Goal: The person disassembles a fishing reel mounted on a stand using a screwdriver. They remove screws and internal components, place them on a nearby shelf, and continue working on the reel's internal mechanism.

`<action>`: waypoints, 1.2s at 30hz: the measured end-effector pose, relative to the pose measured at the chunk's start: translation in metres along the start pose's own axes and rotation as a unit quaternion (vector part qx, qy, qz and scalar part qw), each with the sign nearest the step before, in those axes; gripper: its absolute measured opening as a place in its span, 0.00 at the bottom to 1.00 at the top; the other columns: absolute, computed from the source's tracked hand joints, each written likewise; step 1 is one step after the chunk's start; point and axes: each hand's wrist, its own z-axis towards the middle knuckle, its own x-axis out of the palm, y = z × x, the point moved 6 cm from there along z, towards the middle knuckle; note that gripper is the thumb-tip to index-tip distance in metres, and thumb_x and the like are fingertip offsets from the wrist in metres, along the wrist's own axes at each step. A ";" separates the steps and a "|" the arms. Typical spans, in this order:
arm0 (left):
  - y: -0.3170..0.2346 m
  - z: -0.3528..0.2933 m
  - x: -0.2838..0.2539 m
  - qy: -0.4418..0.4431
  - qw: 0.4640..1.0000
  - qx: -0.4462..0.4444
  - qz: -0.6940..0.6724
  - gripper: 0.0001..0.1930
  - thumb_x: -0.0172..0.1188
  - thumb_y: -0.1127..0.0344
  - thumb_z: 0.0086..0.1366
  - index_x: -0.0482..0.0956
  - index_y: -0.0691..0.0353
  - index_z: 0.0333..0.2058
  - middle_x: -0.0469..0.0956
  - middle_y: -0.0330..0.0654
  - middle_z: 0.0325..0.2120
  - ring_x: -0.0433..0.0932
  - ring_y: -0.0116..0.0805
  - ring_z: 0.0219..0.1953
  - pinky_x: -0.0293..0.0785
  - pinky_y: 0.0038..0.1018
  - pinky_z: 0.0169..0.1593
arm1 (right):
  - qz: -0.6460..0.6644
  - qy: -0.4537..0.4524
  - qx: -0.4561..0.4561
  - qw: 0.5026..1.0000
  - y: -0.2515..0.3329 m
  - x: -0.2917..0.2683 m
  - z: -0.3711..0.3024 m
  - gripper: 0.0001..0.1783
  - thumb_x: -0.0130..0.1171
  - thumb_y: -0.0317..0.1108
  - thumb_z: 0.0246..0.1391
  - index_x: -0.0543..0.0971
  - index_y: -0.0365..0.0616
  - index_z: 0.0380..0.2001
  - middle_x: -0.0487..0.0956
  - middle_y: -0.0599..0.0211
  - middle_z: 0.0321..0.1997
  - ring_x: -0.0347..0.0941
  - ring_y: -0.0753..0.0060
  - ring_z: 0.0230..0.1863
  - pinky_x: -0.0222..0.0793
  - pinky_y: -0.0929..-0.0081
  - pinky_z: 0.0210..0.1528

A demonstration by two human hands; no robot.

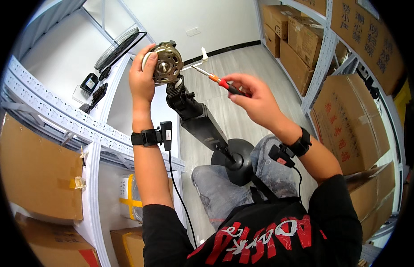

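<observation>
My left hand (142,75) grips the side of a round metal fan motor (166,62), thumb over its rim. The motor sits on top of a black fan stand column (196,118) that leans down to a round black base (236,160) between my knees. In my right hand (253,100) I hold a screwdriver (216,80) with an orange and red handle. Its metal tip points left toward the motor and stops a little short of it.
A grey metal shelf rack (60,120) at left carries a black fan grille (116,46) and small black parts (93,91). Cardboard boxes (349,115) fill the racks on the right and lower left. Pale wood-look floor (242,62) stretches ahead.
</observation>
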 end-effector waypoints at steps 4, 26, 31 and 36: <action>0.002 0.000 0.000 -0.014 1.000 0.009 0.022 0.19 0.61 0.54 0.69 0.81 0.62 0.51 0.82 0.42 0.43 0.78 0.29 0.45 0.73 0.25 0.51 | 0.177 0.038 0.009 0.984 0.001 -0.009 -0.022 0.24 0.55 0.18 0.54 0.75 0.39 0.56 0.80 0.64 0.49 0.76 0.76 0.44 0.72 0.76 0.49; 0.003 -0.002 -0.002 -0.012 1.000 -0.004 0.017 0.20 0.61 0.53 0.69 0.81 0.61 0.51 0.81 0.42 0.45 0.77 0.30 0.47 0.71 0.25 0.54 | 0.225 0.084 -0.073 0.968 0.011 -0.015 -0.051 0.27 0.58 0.23 0.54 0.71 0.34 0.58 0.81 0.50 0.47 0.73 0.76 0.35 0.65 0.81 0.38; 0.001 -0.003 -0.001 -0.011 1.000 -0.003 0.015 0.20 0.61 0.53 0.69 0.81 0.61 0.51 0.81 0.42 0.44 0.77 0.30 0.47 0.71 0.25 0.54 | 0.264 0.124 -0.090 0.952 0.011 -0.015 -0.052 0.27 0.53 0.18 0.54 0.71 0.31 0.60 0.78 0.52 0.55 0.77 0.65 0.51 0.71 0.67 0.57; -0.001 -0.003 -0.001 -0.012 1.000 -0.001 0.027 0.21 0.60 0.51 0.69 0.81 0.61 0.51 0.81 0.42 0.44 0.77 0.30 0.46 0.71 0.25 0.53 | 0.255 0.128 -0.058 0.957 0.006 -0.015 -0.053 0.27 0.53 0.23 0.56 0.71 0.32 0.60 0.81 0.53 0.49 0.73 0.77 0.37 0.70 0.79 0.42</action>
